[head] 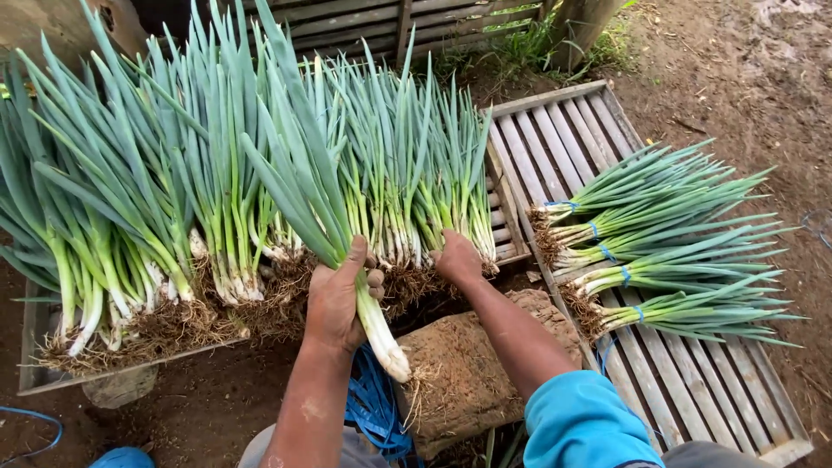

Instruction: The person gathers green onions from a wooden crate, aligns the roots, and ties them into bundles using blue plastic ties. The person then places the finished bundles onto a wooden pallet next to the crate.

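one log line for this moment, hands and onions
left hand: grips green onion stalk | right hand: on loose onion pile at the roots | tied bundles: on slatted pallet

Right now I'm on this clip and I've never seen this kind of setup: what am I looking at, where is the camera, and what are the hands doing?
There is no machine here: a person works with bare hands, and the one camera sits on their head, looking down. The left hand grips a bunch of long green onions with white stems and hairy roots. The right hand reaches into the big row of loose green onions leaning on a grey wooden slatted rack. To the right, bundles of green onions tied with blue bands lie on a second wooden slatted pallet. Blue plastic strings hang by the person's knees, beside a brown soil-covered block on the dirt ground.
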